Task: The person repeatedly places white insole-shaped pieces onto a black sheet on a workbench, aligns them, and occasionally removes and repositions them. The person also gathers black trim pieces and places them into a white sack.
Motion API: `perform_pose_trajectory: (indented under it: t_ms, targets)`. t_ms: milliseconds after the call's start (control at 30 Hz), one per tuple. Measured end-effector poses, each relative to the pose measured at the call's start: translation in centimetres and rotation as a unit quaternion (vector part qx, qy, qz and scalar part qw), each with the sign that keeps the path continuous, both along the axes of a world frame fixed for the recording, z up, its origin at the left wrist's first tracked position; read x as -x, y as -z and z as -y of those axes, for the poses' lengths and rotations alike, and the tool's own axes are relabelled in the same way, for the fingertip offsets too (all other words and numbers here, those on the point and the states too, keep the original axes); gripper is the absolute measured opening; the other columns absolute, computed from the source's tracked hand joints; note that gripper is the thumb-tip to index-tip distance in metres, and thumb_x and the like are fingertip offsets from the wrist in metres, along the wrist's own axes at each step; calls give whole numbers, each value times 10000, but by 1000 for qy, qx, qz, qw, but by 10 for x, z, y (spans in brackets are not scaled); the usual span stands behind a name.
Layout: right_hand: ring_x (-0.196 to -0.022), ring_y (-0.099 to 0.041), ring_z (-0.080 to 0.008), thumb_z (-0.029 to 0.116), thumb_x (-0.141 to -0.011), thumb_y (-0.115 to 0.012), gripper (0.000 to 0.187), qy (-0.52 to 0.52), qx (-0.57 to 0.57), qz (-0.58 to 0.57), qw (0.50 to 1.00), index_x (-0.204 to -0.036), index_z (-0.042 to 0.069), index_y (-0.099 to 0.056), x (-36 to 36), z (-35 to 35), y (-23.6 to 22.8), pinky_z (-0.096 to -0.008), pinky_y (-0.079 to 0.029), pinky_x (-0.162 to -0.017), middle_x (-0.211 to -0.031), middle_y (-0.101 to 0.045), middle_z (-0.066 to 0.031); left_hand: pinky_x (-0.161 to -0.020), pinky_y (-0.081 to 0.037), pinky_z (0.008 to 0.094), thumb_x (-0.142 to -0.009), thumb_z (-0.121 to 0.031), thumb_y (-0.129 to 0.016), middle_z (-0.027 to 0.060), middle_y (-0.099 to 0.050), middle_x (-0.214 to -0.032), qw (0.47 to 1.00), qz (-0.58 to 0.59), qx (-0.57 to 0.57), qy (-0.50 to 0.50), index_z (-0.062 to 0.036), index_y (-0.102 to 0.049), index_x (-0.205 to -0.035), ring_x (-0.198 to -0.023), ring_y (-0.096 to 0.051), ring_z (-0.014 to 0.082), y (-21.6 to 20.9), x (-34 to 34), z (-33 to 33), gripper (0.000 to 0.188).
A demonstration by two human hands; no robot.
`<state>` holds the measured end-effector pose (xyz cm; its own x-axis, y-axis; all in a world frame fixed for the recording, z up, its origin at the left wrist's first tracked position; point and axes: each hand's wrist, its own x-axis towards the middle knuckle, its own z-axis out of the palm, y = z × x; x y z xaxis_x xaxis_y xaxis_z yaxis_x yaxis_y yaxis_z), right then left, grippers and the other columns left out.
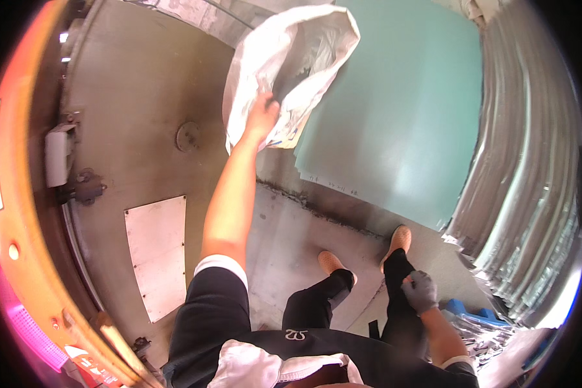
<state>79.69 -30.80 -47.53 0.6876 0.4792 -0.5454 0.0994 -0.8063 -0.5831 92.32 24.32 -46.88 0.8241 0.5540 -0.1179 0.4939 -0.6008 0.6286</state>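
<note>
My bare left hand [263, 116] reaches far forward to a white woven sack [255, 58]. Its fingers are closed on the near rim of the sack, whose mouth gapes toward me. The sack's inside is shadowed, and I cannot make out what it holds. My right hand [421, 291], in a grey glove with bare fingertips, hangs low beside my right leg. Its fingers are curled, and whatever lies in them, if anything, is hidden.
A stack of pale green sheets [401, 110] lies ahead right, beside a tall row of silvery layered material [520, 149]. Left are a brown metal surface with a white panel [156, 258] and an orange machine frame [29, 284]. Metal scraps [491, 339] lie lower right.
</note>
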Motion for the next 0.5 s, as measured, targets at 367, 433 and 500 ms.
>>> perform_pose_trajectory:
  t_ms: [367, 433, 500]
  targets:
    - [-830, -638, -322, 358, -784, -516, 328, -154, 169, -21, 973, -877, 85, -672, 31, 5, -13, -419, -505, -745, -859, -651, -181, -1012, -264, 571, -835, -291, -556, 217, -224, -1463, 974, -212, -80, -3, -35, -350, -1343, -1307, -285, 366, -39, 118, 255, 605]
    - [-904, -632, -329, 394, -794, -502, 400, -177, 181, -45, 966, -974, 71, -657, 27, 3, -37, -414, -503, -790, -933, -645, -201, -990, -288, 574, -813, -298, -573, 197, -250, -1447, 904, -353, 4, 243, -81, -414, -1307, -1296, -286, 371, -77, 164, 325, 562]
    - [-915, -624, -352, 404, -788, -513, 425, -118, 101, -95, 983, -983, 47, -638, 19, 2, -65, -439, -492, -794, -944, -642, -207, -966, -306, 600, -804, -296, -586, 159, -293, -1424, 877, -319, 60, 355, -85, -484, -1244, -1290, -313, 363, -126, 206, 370, 498]
